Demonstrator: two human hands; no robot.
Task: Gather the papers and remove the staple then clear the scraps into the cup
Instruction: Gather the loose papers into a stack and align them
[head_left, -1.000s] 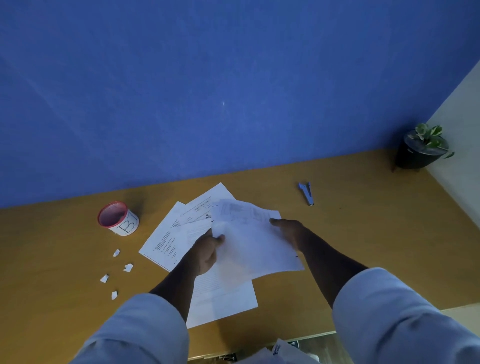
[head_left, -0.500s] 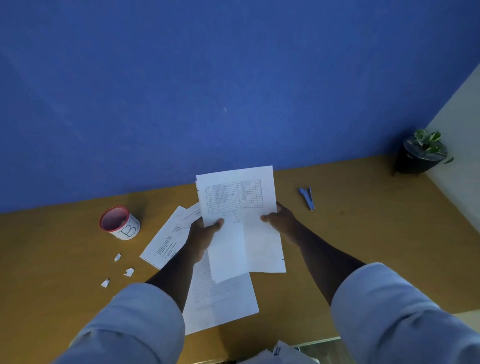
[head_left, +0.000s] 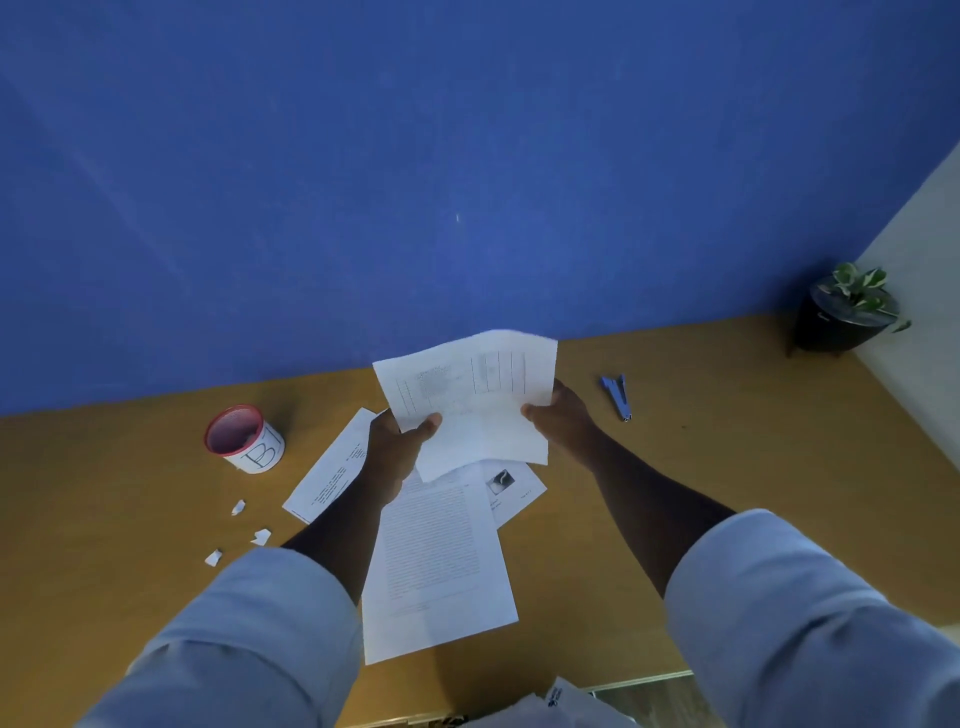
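Working from the wooden desk (head_left: 727, 467) downward in size, the job at this point looks like the gathering stage, and doing it well means bringing every loose page into one squared stack before hunting for the staple. A full page of text (head_left: 441, 561) lies flat on the desk under the forearms, with another sheet (head_left: 327, 483) slanting out from beneath the left wrist and a third, bearing a small picture (head_left: 511, 488), peeking out beside it; all three are apart from the sheet in hand. That held sheet (head_left: 467, 400) is lifted clear of the desk and tilted, its top edge curling and blurred. The left hand (head_left: 397, 447) has thumb and fingers clamped on its lower left edge, and the right hand (head_left: 558, 415) pinches its right edge the same way. I would judge it best to lower this sheet onto the others, or slide them beneath it, and tap the edges true against the desk. The cup (head_left: 244, 439) stands upright to the left, well apart from the pages, mouth open and ready. The blue staple remover (head_left: 617, 397) lies just right of the right hand, untouched. Three small scraps (head_left: 261, 536) sit below the cup; they are light, so keep sleeves from brushing them. No staple can be made out.
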